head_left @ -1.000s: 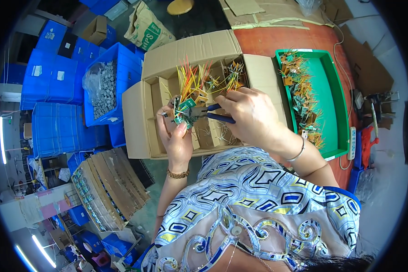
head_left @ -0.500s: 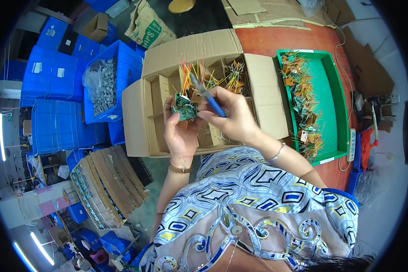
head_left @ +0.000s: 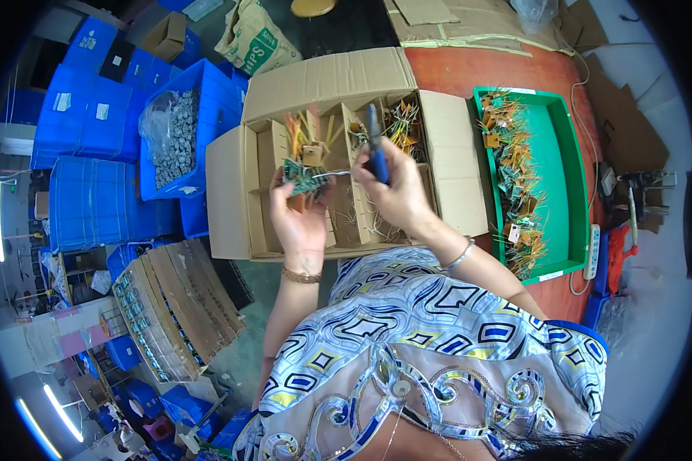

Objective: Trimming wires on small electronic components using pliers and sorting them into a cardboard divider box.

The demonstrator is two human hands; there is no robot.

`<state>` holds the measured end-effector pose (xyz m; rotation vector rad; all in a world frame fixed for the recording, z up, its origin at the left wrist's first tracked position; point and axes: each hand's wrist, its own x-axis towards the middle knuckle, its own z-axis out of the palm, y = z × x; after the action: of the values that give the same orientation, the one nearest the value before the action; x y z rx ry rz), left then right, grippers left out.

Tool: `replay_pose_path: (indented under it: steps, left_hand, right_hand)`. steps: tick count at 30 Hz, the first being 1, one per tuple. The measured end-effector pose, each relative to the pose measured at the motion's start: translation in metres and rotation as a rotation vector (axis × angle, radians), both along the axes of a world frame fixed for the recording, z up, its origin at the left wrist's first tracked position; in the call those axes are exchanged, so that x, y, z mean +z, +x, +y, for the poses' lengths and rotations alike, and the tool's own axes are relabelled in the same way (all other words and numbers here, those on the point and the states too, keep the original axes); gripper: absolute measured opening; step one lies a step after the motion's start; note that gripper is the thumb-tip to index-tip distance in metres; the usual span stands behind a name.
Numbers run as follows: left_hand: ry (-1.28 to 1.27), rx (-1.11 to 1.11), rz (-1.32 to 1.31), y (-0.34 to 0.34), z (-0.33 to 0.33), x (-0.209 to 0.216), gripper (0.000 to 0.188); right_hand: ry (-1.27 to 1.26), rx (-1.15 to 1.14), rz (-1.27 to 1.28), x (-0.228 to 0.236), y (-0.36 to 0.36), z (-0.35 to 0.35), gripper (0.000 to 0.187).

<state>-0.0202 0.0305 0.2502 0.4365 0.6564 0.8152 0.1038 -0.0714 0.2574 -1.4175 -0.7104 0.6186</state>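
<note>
Pinching green circuit boards [head_left: 305,183], palm up, in left grip [head_left: 299,223]. Clasping blue-handled pliers [head_left: 377,163] in right grip [head_left: 398,192], aimed toward 12 o'clock. Noted blurred orange wires [head_left: 294,134] at boards' 12.

The pliers [head_left: 377,154] you hold are blurred, as are the wires [head_left: 293,132] above your circuit boards [head_left: 303,181]. Those boards hide some of your left fingers [head_left: 281,201]. The top edge crops a round stool [head_left: 313,6].
</note>
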Motion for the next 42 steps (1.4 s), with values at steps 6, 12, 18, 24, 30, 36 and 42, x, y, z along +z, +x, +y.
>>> replay_pose_path:
  steps: [6,12,18,24,30,36,42]
  left_hand:
    - [-0.321,-0.069,-0.212,-0.015,0.013,0.000,0.030]
    - [-0.486,-0.164,-0.356,-0.012,0.003,0.010,0.035]
    - [-0.560,-0.250,-0.456,-0.013,0.002,0.013,0.040]
    - [-0.496,-0.307,-0.477,-0.015,0.002,0.012,0.041]
    - [-0.502,-0.320,-0.528,-0.015,0.003,0.009,0.047]
    - [-0.506,-0.351,-0.518,-0.016,0.002,0.016,0.056]
    - [-0.487,-0.373,-0.566,-0.015,0.001,0.017,0.057]
  right_hand:
    - [-0.243,0.110,-0.643,0.016,0.025,-0.035,0.028]
    - [-0.423,0.004,-1.067,0.051,0.030,-0.042,0.039]
    - [-0.435,0.053,-1.264,0.061,0.040,-0.037,0.043]
    - [-0.388,0.053,-1.406,0.069,0.038,-0.037,0.040]
    - [-0.400,-0.003,-1.531,0.074,0.029,-0.039,0.042]
    - [-0.347,0.003,-1.584,0.080,0.028,-0.039,0.047]
    - [-0.362,0.002,-1.592,0.082,0.030,-0.039,0.047]
